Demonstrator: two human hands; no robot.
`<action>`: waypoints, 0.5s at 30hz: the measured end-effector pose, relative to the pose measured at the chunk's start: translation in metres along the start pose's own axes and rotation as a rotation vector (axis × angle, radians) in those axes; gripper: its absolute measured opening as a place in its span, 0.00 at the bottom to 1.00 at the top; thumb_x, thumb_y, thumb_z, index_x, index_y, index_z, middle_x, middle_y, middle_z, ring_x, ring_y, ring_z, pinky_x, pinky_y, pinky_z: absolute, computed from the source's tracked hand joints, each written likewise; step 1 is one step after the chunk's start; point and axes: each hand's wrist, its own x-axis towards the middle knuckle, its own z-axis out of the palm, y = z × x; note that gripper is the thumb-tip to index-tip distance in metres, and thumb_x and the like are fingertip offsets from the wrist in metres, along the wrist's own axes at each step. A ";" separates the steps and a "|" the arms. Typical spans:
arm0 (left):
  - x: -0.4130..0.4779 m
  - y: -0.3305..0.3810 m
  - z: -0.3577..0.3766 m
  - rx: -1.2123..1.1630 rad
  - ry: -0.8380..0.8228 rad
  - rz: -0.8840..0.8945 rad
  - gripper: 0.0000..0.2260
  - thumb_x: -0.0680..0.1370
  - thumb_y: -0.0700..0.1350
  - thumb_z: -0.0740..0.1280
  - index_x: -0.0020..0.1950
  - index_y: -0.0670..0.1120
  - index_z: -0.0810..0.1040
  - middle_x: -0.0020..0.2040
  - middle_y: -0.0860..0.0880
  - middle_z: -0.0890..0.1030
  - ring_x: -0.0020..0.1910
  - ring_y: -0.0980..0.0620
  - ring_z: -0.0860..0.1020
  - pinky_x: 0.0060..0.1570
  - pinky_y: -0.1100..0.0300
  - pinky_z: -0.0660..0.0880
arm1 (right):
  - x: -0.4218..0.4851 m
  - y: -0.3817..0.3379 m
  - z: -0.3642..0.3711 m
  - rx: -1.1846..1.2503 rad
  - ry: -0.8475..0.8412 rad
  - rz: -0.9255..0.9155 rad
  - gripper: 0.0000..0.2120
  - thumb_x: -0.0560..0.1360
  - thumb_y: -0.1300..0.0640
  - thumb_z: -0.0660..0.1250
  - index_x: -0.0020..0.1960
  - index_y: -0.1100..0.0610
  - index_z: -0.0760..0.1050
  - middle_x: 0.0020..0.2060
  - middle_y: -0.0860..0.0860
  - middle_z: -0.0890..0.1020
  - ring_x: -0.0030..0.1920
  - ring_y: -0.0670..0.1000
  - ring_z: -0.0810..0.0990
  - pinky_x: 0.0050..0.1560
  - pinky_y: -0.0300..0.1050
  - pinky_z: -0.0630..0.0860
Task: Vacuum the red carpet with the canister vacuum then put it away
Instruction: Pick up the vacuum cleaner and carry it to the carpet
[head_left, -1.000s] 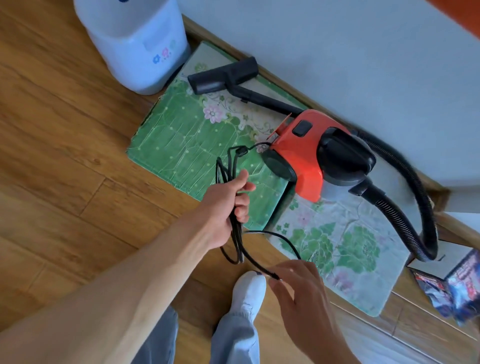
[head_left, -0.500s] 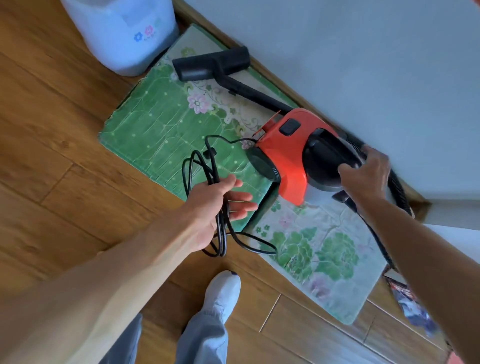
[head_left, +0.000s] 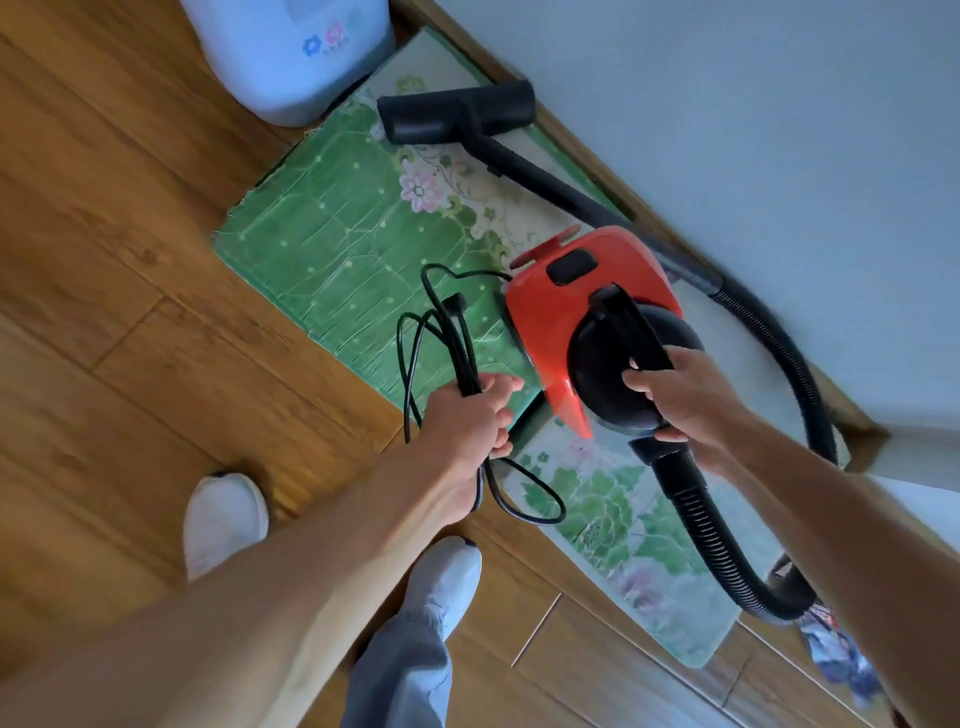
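No red carpet is in view, so the vacuuming itself cannot be checked. Going by the gathered cord, that part looks finished and the putting-away is under way. The left hand (head_left: 467, 415) is curled round a loose bundle of black cord (head_left: 452, 338), one end of which runs to the vacuum (head_left: 571, 306). The vacuum is over a green flowered mat (head_left: 337, 249) by the wall; I cannot tell whether it rests there or hangs clear. The right hand (head_left: 685, 395) wraps around its black handle (head_left: 631, 327). What seems left is carrying it to its place.

The floor (head_left: 104, 312) is glossy wood plank. The mat looks thin, quilted and worn. The nozzle (head_left: 457, 111) is a flat, stiff bar. The cord is smooth and limp, in long loops. The vacuum body is hard, shiny red plastic with a round black front. The hose (head_left: 722, 551) is ribbed and bendy.
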 end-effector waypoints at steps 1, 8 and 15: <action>0.001 0.000 0.002 0.029 0.013 0.000 0.10 0.81 0.46 0.67 0.55 0.40 0.79 0.25 0.53 0.65 0.26 0.53 0.60 0.30 0.60 0.60 | -0.008 -0.003 0.006 0.043 -0.013 0.018 0.07 0.76 0.61 0.67 0.54 0.55 0.78 0.38 0.53 0.74 0.37 0.52 0.72 0.35 0.43 0.69; -0.005 0.006 0.021 0.118 0.078 0.024 0.17 0.69 0.54 0.79 0.36 0.47 0.74 0.18 0.57 0.68 0.19 0.56 0.67 0.25 0.64 0.63 | -0.069 -0.025 0.058 0.162 -0.291 0.016 0.15 0.72 0.72 0.55 0.44 0.59 0.78 0.27 0.52 0.77 0.27 0.50 0.77 0.25 0.36 0.68; 0.001 0.004 -0.011 0.026 0.447 0.061 0.10 0.71 0.43 0.76 0.50 0.44 0.80 0.36 0.45 0.79 0.25 0.49 0.73 0.22 0.66 0.66 | -0.097 -0.024 0.115 0.278 -0.354 -0.017 0.17 0.68 0.71 0.57 0.48 0.59 0.80 0.29 0.54 0.75 0.32 0.53 0.73 0.36 0.48 0.68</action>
